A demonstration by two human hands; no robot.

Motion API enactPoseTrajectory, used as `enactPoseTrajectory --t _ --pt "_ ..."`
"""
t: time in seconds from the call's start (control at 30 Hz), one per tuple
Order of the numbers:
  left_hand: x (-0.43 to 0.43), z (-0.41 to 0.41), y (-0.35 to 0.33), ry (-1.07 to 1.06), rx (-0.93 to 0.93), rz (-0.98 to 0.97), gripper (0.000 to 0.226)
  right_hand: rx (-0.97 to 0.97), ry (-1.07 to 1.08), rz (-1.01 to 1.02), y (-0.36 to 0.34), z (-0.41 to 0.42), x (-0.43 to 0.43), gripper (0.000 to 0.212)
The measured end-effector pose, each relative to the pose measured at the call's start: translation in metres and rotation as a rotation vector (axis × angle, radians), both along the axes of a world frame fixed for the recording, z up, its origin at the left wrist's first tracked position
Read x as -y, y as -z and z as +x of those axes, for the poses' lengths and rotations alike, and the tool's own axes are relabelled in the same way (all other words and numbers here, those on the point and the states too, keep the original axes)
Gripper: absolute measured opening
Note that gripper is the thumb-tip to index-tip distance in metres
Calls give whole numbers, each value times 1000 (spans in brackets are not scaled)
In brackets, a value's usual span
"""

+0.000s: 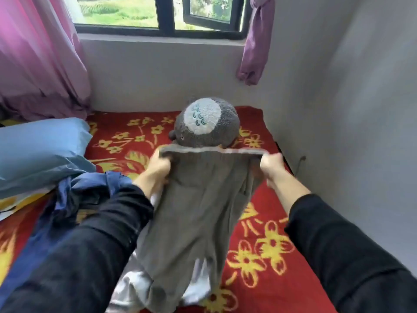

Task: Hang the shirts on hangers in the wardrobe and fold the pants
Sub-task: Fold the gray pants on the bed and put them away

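Grey pants (194, 213) hang stretched between my two hands above the bed. My left hand (158, 170) grips the left end of the waistband, and my right hand (272, 167) grips the right end. The legs drop down towards me and end over a white garment (133, 288) lying on the bed. A crumpled dark blue garment (90, 193) lies to the left, partly under my left sleeve. No hanger or wardrobe is in view.
The bed carries a red blanket with yellow flowers (270, 256). A grey plush toy (207, 123) sits behind the pants, a blue pillow (40, 152) at left. Pink curtain (38, 59), window and grey wall (338, 109) close in the far and right sides.
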State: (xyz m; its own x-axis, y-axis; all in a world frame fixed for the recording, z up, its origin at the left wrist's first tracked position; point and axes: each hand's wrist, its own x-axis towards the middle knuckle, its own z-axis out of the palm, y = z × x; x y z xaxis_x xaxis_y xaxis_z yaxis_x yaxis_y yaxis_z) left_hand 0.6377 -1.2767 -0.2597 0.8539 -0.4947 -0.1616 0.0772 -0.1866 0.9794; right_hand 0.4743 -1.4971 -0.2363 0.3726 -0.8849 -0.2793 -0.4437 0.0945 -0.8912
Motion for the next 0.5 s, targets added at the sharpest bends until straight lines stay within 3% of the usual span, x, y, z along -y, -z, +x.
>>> enactPoseTrajectory --t 0.07,0.17,0.3,0.4,0.5 --pt "32 36 -53 -56 211 -183 22 205 71 -196 -39 26 18 16" --pt "54 68 -118 -80 369 -421 12 433 147 -556 -81 33 26 15" --pt "39 65 -140 -60 541 -546 35 578 113 -809 -91 22 17 8" --pt "23 47 -96 -168 528 -503 32 541 52 -842 -61 6 11 15" --pt "6 15 -19 -218 287 -408 41 397 -64 -820 -6 -20 6 32"
